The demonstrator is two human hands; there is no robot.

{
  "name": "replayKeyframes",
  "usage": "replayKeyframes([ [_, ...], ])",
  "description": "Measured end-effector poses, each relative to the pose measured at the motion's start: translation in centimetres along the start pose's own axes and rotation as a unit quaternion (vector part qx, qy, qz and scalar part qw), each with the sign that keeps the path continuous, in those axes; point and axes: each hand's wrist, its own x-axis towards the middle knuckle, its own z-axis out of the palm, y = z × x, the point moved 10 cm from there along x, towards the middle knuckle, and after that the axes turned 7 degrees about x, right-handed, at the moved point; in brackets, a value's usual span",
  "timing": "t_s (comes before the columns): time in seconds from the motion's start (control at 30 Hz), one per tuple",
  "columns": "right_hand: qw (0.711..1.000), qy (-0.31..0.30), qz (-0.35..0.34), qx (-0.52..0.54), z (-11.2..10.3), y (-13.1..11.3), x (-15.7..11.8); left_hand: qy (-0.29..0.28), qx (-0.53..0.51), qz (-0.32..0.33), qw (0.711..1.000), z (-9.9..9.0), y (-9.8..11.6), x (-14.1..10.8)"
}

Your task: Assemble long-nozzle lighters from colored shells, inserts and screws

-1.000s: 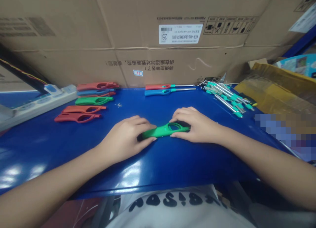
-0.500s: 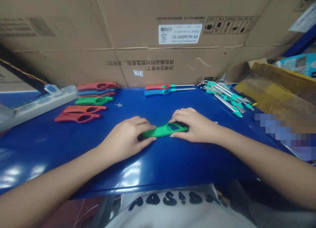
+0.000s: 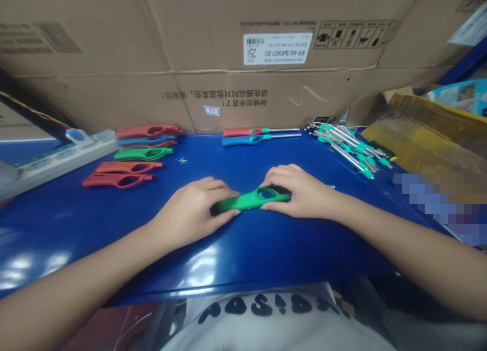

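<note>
A green plastic lighter casing with an oval opening lies sideways between my hands, low over the blue table. My left hand grips its left end between thumb and fingers. Around its right end, beside the opening, are the thumb and curled fingers of my right hand. Both tips of the casing are hidden by my fingers. A small metallic bit shows just beyond my right wrist.
Red, blue and green casings lie at the left, near a white power strip. Small pins are beside them. Two long-tipped lighters lie at the back, metal rods with teal parts at the right. Cardboard stands behind.
The view has shifted very slightly. Both hands keep their hold on the green casing, with almost no movement.
</note>
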Motion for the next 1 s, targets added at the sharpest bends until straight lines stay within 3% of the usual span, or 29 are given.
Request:
replayKeyframes([
  [1.0,1.000,0.005,0.022,0.022,0.12,0.20,0.10,0.002,0.003,-0.003,1.000,0.31,-0.05,-0.13],
])
